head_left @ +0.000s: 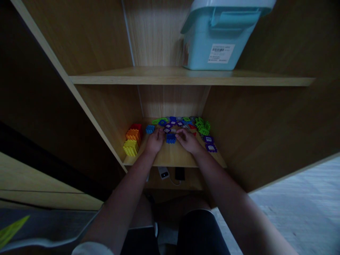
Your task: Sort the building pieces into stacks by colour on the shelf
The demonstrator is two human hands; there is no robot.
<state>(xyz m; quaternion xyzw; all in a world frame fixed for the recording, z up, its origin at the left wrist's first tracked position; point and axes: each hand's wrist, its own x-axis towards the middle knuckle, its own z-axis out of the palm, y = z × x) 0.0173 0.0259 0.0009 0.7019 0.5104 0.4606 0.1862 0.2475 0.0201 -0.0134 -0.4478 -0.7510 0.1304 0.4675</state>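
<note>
Between my two hands a stack of blue interlocking plastic tiles (170, 138) rests on the middle shelf. My left hand (155, 139) is just left of it, fingers curled together; whatever they hold, if anything, is hidden. To the right, my right hand (187, 140) has its thumb and fingers drawn together close to the stack's edge, and I cannot make out anything in them. A smaller blue stack (150, 129) lies beside my left hand. Behind the hands are scattered purple window-patterned tiles (173, 120) and green gear-shaped pieces (202, 125).
Yellow (130, 148), orange (133, 135) and red stacks (136, 127) line the left wall. Two purple tiles (210, 143) lie at the right. Above, a shelf board (159, 76) carries a light-blue bin (204, 39). A white device (163, 173) and a black one (180, 173) lie below.
</note>
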